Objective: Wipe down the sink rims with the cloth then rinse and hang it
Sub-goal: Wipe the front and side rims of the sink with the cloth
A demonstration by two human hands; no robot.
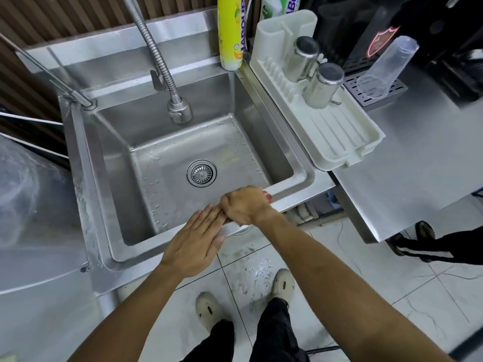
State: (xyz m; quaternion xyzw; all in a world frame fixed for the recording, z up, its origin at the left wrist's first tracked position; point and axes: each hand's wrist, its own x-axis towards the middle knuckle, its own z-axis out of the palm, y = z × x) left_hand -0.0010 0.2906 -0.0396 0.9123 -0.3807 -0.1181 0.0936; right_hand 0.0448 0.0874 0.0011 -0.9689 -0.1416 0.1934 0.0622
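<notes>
Steel sink (86,194), near rim mid-wipe; far and side rims apparently left, plus rinsing and hanging. Left hand (194,242) flat, fingers straight, holding nothing. Right hand (245,205) curled round red cloth (268,196) (barely showing) on that near rim.

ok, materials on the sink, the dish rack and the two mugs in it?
Sink: looks like stainless steel, brushed; grey sheen, soft reflections, water beads.
Dish rack: probably plastic, off-white and matte, with moulded ribs and rounded edges.
Two mugs: apparently stainless steel, shinier, mirror-like highlights on their upturned bases.
</notes>
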